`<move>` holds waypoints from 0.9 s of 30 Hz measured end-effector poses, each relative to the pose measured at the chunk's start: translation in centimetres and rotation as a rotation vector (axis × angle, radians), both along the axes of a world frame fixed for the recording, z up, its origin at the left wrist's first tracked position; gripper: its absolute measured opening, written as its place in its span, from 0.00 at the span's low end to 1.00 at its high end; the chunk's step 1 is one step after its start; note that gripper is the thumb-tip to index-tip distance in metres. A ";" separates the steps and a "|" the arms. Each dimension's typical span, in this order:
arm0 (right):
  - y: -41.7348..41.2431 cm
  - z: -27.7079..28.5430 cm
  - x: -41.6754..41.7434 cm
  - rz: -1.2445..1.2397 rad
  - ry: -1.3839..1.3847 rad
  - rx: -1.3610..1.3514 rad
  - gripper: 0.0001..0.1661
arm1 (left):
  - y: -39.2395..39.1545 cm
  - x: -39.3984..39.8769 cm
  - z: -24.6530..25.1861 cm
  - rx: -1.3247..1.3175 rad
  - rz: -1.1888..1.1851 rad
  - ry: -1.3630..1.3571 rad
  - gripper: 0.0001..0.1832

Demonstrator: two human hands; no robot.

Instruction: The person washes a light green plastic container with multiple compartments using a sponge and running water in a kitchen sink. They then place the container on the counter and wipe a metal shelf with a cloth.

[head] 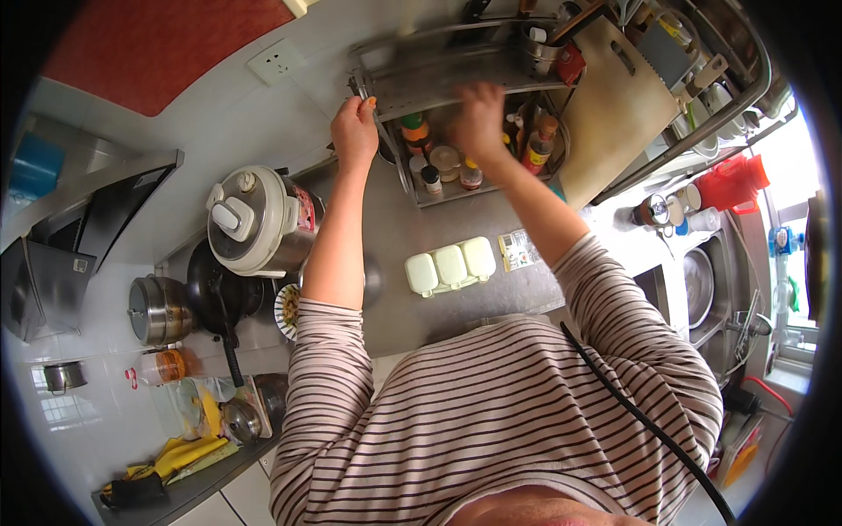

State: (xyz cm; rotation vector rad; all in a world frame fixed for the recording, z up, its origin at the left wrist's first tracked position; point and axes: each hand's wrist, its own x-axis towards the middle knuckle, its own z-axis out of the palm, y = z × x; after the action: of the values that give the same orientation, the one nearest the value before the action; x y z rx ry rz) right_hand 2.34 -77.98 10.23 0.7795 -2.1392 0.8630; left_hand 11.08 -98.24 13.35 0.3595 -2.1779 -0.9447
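My left hand (355, 135) is curled at the left end of a two-tier metal rack (421, 102). Metal parts show just above its fingers; whether it grips the rack or a hanging utensil cannot be told. Blurred by motion, my right hand (481, 121) is in front of the rack's shelves, and its fingers cannot be made out clearly. Around it on the lower shelf are a sauce bottle with a red cap (541, 144), a green-capped jar (416, 131), a small black-capped jar (431, 179) and a small spice jar (471, 174).
A three-lidded pale green seasoning box (450, 266) and a clear packet (518, 250) lie on the steel counter (388, 329). A pressure cooker (253, 220), a black wok (214, 289) and a patterned plate of food (287, 312) stand left. A cutting board (612, 112) leans right, near the sink (717, 296).
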 end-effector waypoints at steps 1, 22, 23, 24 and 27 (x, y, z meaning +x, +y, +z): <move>-2.2 -0.6 0.5 0.037 0.001 0.001 0.24 | 0.1 -0.1 0.1 -0.027 0.001 -0.013 0.10; 9.6 -0.4 -4.4 0.097 0.183 0.064 0.31 | 0.8 0.9 2.4 0.136 -0.017 -0.125 0.12; 10.8 -0.4 -4.9 0.065 0.180 0.062 0.31 | 0.9 1.0 2.5 0.148 -0.018 -0.123 0.12; 11.6 -0.1 -5.2 0.055 0.170 0.058 0.30 | 0.7 1.0 2.5 0.157 -0.016 -0.122 0.12; 12.9 0.3 -6.2 0.061 0.170 0.072 0.29 | 0.0 0.9 2.2 0.175 -0.049 -0.115 0.11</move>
State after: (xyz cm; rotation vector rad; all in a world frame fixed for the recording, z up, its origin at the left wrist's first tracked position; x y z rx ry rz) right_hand -3.82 -65.10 10.51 0.9257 -2.0139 0.7266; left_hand 11.94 -98.25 15.58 0.4552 -2.2222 -1.1720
